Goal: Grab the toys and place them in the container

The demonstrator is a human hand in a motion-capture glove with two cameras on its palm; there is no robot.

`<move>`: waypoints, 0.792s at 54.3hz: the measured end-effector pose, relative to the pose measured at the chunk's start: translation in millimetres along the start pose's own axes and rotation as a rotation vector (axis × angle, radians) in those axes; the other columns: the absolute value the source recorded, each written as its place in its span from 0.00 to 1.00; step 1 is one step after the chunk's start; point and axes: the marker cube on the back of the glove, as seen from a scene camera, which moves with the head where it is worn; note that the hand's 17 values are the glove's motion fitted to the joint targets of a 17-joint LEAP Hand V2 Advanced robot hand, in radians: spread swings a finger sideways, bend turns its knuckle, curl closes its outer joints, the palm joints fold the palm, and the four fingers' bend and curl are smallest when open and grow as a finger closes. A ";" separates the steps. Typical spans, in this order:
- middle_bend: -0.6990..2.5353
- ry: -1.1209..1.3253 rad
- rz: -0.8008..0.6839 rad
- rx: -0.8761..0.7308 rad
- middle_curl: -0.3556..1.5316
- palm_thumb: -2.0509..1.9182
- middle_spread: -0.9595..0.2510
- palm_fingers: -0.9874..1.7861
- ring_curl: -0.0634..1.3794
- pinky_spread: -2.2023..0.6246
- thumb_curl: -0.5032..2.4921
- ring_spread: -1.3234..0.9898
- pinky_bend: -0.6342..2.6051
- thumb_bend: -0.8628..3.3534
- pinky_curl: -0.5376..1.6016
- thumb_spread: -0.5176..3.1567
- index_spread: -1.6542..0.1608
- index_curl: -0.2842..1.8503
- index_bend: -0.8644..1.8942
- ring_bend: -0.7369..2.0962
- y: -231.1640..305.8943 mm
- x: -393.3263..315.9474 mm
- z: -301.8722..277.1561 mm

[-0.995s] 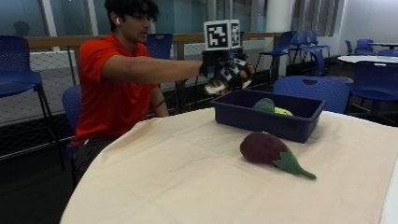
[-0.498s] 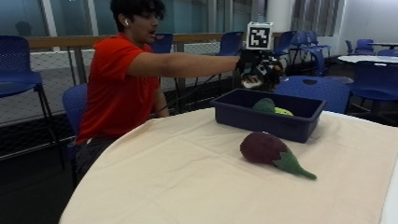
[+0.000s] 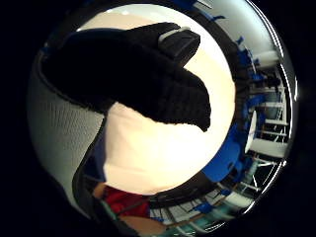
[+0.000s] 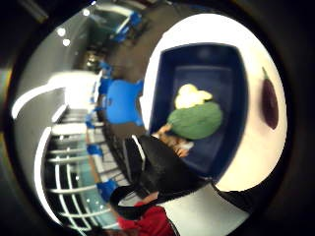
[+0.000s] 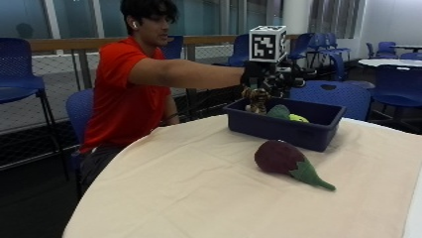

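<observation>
While the gloved right hand (image 5: 267,82) hangs over the near-left corner of the dark blue container (image 5: 290,130), a small brown-and-tan toy (image 5: 256,100) hangs just beneath it, above or at the container rim; from the outside view the fingers look curled down onto that toy, and the thumb side palm view shows the same brownish toy (image 4: 173,139) at the glove's edge, so the hand reads as clamped on it, though whether a release has begun cannot be told.

Step in hand (judged): placing the held toy in the container.
- Keep the hand inside the rim line before opening; the toy sits close to the near wall, so shift slightly toward the container centre.
- Lower until the toy is near the toys already inside; open the fingers fully; lift straight up, so nothing catches the glove.
- Avoid knocking the container wall; it stands free on the tabletop (image 5: 198,198).

Count, per the views:
- Container: 1 pc; on the tabletop, far side from the camera.
- Toys in container: 2 pcs; green toy (image 4: 196,120) and yellow toy (image 4: 191,95), touching each other.
- Toy at the hand: 1 pc.
- Toys left on the tabletop: 1 pc; plush eggplant (image 5: 285,159), dark purple w/ green stalk, lying just in front of the container, not touching it.
- Total toys visible: 4; est. 1 pick left after this placement.
</observation>
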 end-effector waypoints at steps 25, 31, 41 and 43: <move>0.24 -0.004 0.219 -0.139 0.29 0.49 0.76 0.25 0.21 0.83 0.26 0.62 0.61 0.19 0.44 0.42 0.71 0.26 0.35 0.32 -37.6 127.4 95.0; 0.24 0.047 0.217 -0.188 0.28 0.50 0.76 0.27 0.22 0.82 0.26 0.62 0.62 0.19 0.44 0.42 0.71 0.25 0.34 0.33 -46.2 128.3 119.4; 0.23 0.179 0.230 -0.164 0.26 0.55 0.75 0.38 0.30 0.76 0.27 0.59 0.61 0.22 0.43 0.47 0.69 0.24 0.39 0.49 -57.5 132.2 143.6; 0.22 0.186 0.225 -0.138 0.24 0.56 0.74 0.43 0.30 0.74 0.28 0.56 0.60 0.22 0.41 0.48 0.69 0.25 0.42 0.52 -57.6 133.2 143.7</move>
